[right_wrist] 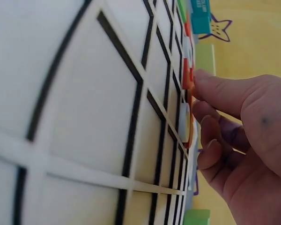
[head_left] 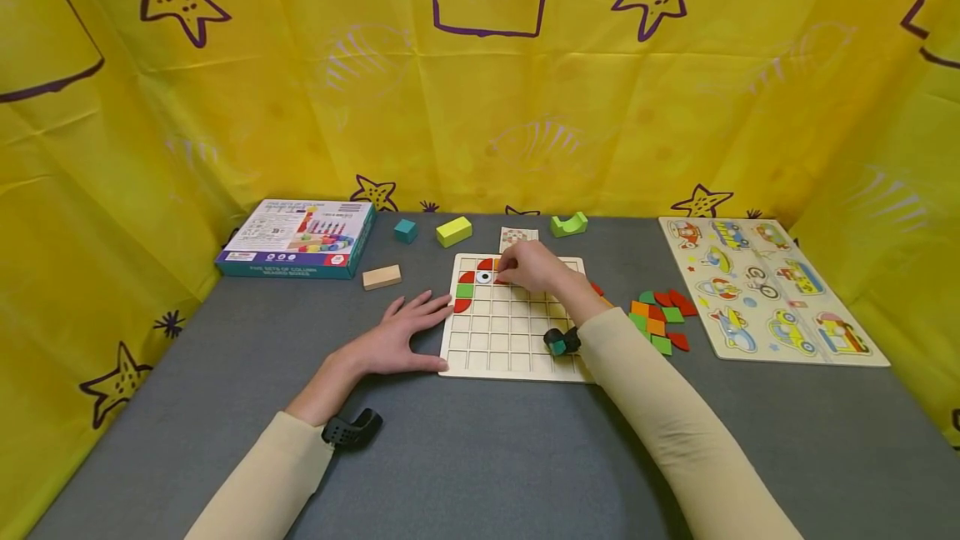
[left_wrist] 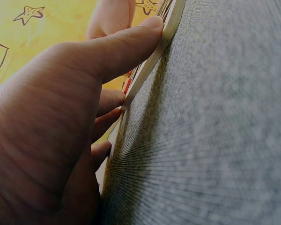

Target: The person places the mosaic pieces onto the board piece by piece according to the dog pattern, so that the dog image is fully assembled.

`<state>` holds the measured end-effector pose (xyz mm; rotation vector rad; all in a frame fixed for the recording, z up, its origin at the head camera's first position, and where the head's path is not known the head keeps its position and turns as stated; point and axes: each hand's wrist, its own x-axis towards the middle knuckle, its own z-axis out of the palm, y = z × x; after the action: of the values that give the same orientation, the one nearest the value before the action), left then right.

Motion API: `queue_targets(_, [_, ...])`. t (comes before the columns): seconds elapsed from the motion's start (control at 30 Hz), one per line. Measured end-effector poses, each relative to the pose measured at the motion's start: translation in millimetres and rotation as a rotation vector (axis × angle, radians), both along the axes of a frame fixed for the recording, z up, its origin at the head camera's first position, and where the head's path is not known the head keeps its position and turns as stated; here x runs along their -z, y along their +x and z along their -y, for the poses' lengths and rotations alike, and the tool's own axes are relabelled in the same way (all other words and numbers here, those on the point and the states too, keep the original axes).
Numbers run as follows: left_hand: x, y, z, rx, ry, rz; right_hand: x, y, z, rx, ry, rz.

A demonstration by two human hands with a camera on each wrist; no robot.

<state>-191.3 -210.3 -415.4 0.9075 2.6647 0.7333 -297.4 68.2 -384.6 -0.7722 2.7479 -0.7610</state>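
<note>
A cream wooden grid board (head_left: 510, 348) lies on the table, with red, green and orange tiles and a white tile with a black dot (head_left: 483, 277) in its upper left squares. My left hand (head_left: 401, 336) has its fingers spread against the board's left edge; in the left wrist view the thumb (left_wrist: 131, 47) touches the rim. Over the upper rows, my right hand (head_left: 534, 267) pinches a small red tile (head_left: 500, 277) at the board's surface. The right wrist view shows thumb and forefinger meeting there, the tile mostly hidden. A small pattern card (head_left: 519, 236) lies just beyond the board.
Loose coloured tiles (head_left: 660, 319) lie right of the board, beside a picture puzzle board (head_left: 772, 290). Behind are a teal block (head_left: 406, 230), a yellow block (head_left: 454, 232) and a green arch (head_left: 568, 224). A boxed set (head_left: 296, 240) and a plain wooden block (head_left: 382, 277) are left.
</note>
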Motion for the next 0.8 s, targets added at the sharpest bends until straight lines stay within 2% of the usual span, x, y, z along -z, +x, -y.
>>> queue_targets(0.3, [2.1, -2.4, -1, 0.009, 0.004, -0.016, -8.0, 0.2, -19, 0.02, -0.053, 0.006])
queue_targets(0.5, [2.7, -2.1, -1, 0.015, 0.014, -0.015, -14.7, 4.1, -42, 0.015, -0.089, 0.043])
queue_targets(0.8, [3.5, -1.2, 1, 0.007, 0.018, -0.019, -21.5, 11.3, -83, 0.083, -0.074, 0.052])
